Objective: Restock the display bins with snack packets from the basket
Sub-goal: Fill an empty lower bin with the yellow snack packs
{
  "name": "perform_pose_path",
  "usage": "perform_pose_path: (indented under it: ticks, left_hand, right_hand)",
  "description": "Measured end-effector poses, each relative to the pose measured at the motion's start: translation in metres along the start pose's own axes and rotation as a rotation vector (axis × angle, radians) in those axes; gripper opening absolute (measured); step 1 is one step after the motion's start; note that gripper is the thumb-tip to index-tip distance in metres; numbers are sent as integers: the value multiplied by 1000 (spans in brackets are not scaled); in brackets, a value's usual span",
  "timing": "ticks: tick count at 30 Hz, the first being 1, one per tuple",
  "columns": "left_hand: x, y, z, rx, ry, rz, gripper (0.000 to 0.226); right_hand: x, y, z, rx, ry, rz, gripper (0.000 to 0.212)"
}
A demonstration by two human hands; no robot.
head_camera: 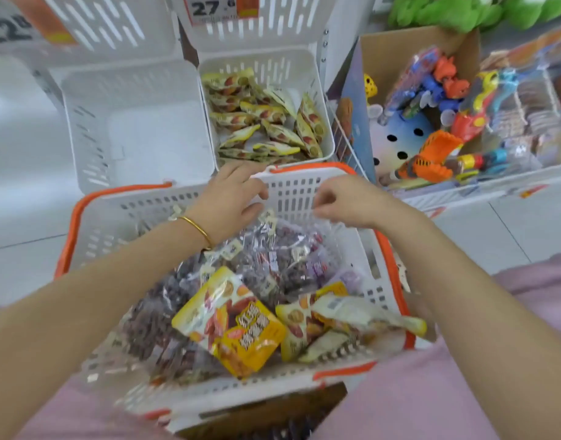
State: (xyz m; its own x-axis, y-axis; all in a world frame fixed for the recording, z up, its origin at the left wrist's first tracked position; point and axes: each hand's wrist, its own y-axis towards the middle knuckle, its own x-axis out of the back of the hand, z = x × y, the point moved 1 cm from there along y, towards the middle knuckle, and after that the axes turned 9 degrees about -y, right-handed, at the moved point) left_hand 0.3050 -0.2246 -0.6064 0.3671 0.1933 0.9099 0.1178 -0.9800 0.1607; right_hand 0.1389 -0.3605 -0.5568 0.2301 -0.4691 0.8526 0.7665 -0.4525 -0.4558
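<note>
A white basket with an orange rim (70, 236) sits on my lap. It holds a large clear bag of small dark purple snack packets (273, 258) and several yellow snack packets (241, 325) at the near side. My left hand (238, 195) and my right hand (346, 201) are both at the basket's far wall, each pinching the clear bag's top edge. Beyond the basket stand two white display bins: the left bin (82, 122) has nothing in it, and the right bin (324, 115) holds several yellow-and-red packets (266, 122).
More white bins with price labels (209, 7) stand above the two bins. To the right, a cardboard box and a wire tray of colourful toys (431, 106) sit close to the basket. White floor tiles lie to the left.
</note>
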Motion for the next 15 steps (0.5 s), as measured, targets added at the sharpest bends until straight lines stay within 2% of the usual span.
perform_pose_path:
  ticks: [2, 3, 5, 7, 9, 12, 15]
  left_hand:
    - [0, -18, -14, -17, -65, 145, 13]
    - [-1, -27, -21, -27, -100, 248, 17]
    - [-2, -42, -32, -44, -40, 505, 27]
    - [-5, -54, -34, -81, 68, 682, 32]
    - [-6, -63, -35, -81, 153, 770, 37]
    - [-7, -71, -38, -68, 281, 800, 48]
    - [-8, -74, -40, -37, 324, 761, 45]
  right_hand:
    - [-13, -33, 16, 56, -83, 389, 34]
    - [-20, -46, 19, 61, -157, 530, 47]
    - [-38, -65, 20, 42, -266, 677, 72]
    - [-52, -74, 21, 2, -318, 707, 87]
    - [-61, -77, 24, -8, -430, 707, 89]
    - [-59, -76, 33, 39, -610, 620, 73]
    - [-45, -77, 42, 105, -599, 493, 62]
